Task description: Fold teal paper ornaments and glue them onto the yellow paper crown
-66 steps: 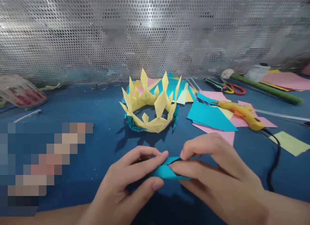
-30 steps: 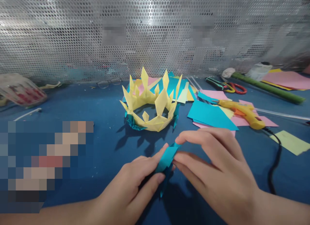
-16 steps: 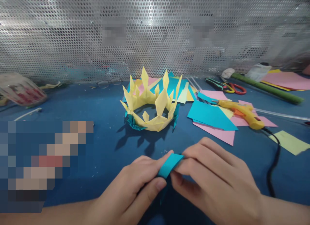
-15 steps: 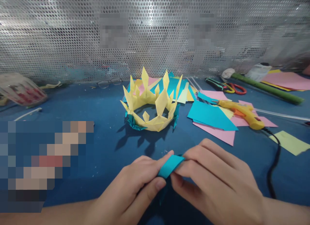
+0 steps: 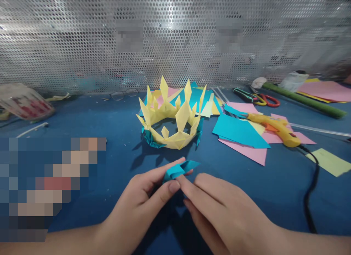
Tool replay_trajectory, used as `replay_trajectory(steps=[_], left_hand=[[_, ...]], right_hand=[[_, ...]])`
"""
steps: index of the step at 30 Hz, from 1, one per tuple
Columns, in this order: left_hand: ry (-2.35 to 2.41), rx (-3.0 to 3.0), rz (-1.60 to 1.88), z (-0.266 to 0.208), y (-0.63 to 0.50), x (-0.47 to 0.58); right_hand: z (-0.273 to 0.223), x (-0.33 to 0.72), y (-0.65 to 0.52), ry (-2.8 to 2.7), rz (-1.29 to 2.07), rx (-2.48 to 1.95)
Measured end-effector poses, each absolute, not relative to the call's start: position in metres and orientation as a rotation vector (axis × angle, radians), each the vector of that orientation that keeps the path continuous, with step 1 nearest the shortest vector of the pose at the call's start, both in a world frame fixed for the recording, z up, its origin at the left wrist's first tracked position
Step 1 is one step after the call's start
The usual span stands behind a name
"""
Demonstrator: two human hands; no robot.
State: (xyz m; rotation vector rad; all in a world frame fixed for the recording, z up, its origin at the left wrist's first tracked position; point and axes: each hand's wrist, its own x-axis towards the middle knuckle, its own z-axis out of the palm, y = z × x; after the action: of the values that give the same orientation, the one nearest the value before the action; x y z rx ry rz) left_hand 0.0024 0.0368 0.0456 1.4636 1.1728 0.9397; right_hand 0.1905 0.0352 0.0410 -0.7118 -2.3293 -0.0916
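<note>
A small folded piece of blue paper (image 5: 177, 170) is pinched between the thumb and fingers of my left hand (image 5: 148, 196). One fold stands up as a loop, and a pointed flap sticks out to the right. My right hand (image 5: 225, 207) presses its index fingertip against the lower edge of that fold; its other fingers are curled and partly hidden. Just beyond both hands stands a yellow paper crown (image 5: 178, 138) with tall pointed spikes. Blue folded pieces (image 5: 153, 139) sit on the crown's lower outside.
Right of the crown lie blue paper sheets (image 5: 241, 132), pink sheets and a yellow glue gun (image 5: 274, 128) with a black cord. Scissors (image 5: 270, 100) and a green roll (image 5: 304, 100) lie farther back. A clear tub (image 5: 26, 101) is at left, before a perforated metal wall (image 5: 175, 39).
Both hands have shifted left with the blue paper. Its strip now shows a raised fold and a flap pointing right, and my right index finger has moved onto the fold.
</note>
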Motion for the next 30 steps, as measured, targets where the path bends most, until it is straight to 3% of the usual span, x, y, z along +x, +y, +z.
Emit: replay_trajectory(steps=[9,15,22,26,30], left_hand=[[1.083,1.423,0.910,0.048,0.037,0.004],[1.137,1.373,0.797,0.051,0.031,0.003],[1.115,1.510,0.776,0.049,0.028,-0.002],[1.263,1.526,0.818,0.039,0.023,-0.009],[1.030,1.586,0.691,0.047,0.025,-0.007]], right_hand=[[0.052,0.193,0.037,-2.185,0.261,-0.765],[0.062,0.204,0.053,-2.188,0.305,-0.576],[0.060,0.206,0.059,-2.254,0.713,-0.481],[0.066,0.204,0.057,-2.296,0.638,-0.425],[0.070,0.202,0.055,-2.332,0.401,-0.419]])
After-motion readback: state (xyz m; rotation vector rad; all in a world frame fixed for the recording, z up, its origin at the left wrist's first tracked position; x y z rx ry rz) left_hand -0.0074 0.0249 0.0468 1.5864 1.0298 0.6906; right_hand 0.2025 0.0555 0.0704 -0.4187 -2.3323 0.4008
